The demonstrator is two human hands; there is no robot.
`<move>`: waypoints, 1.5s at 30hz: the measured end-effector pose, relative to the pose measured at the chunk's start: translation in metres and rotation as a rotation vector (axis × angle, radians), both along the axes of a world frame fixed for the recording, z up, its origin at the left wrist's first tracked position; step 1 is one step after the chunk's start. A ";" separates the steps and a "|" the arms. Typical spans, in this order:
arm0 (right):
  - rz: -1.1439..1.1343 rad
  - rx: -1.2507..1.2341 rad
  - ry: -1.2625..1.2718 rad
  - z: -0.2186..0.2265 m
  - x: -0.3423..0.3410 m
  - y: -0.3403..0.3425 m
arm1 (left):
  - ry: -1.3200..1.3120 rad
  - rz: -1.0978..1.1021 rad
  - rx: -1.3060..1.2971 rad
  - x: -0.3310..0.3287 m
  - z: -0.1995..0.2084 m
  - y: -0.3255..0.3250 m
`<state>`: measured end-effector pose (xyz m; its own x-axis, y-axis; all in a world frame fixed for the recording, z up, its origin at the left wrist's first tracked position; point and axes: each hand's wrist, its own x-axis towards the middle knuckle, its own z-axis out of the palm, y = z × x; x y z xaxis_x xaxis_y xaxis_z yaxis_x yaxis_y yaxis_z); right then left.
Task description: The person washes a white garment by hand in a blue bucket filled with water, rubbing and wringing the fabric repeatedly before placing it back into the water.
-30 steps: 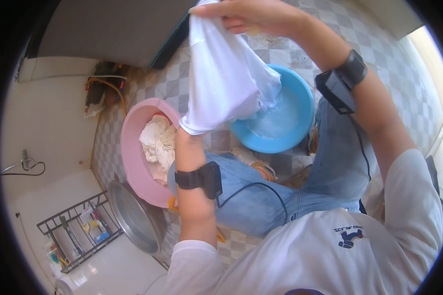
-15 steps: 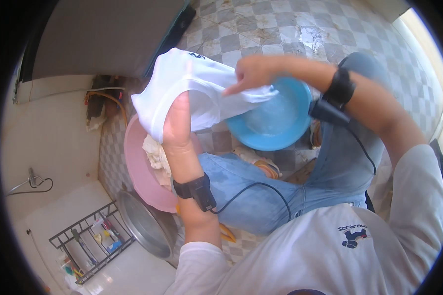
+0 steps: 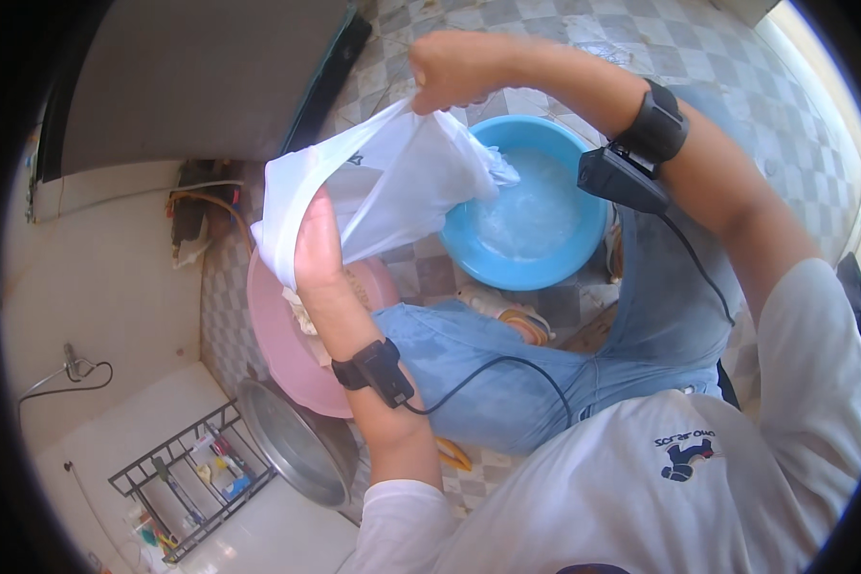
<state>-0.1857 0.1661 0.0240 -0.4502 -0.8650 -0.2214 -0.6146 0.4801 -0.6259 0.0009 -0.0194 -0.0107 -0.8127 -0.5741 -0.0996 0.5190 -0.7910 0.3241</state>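
Note:
A white shirt (image 3: 392,191) with a small dark print is stretched between my hands. My left hand (image 3: 318,251) reaches into its wide opening, palm and thumb showing. The cloth covers the other fingers and peaks over them at the left. Higher up, my right hand (image 3: 435,77) is closed on the edge of the opening and pulls it taut. The bunched far end of the shirt hangs over the rim of a blue basin (image 3: 521,277) holding cloudy water. Below my left hand stands a pink basin (image 3: 282,354) with pale cloth (image 3: 301,314) in it.
A metal basin (image 3: 292,445) leans by the wall at lower left, beside a black wire rack (image 3: 187,469) of small items. A large grey panel (image 3: 191,77) stands at upper left. An orange hose (image 3: 210,198) lies near it. Checkered tiles (image 3: 430,38) cover the floor.
My right hand has moved up and left from beside the shirt and now grips its edge, pulling the opening wider. My left hand has shifted slightly left and down inside the shirt.

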 end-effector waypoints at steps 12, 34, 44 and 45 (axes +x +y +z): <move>0.345 -0.555 -0.321 0.024 0.008 -0.014 | -0.330 -0.652 -0.490 -0.021 -0.044 0.038; -0.167 -0.059 -0.623 -0.056 0.017 0.010 | -0.384 -0.201 -0.628 0.022 -0.003 0.007; -0.585 -0.411 -0.467 0.019 -0.053 0.053 | -0.416 -0.084 -0.508 0.033 0.006 -0.017; -0.581 -0.416 -0.465 0.017 -0.053 0.052 | -0.413 -0.079 -0.512 0.037 -0.003 -0.034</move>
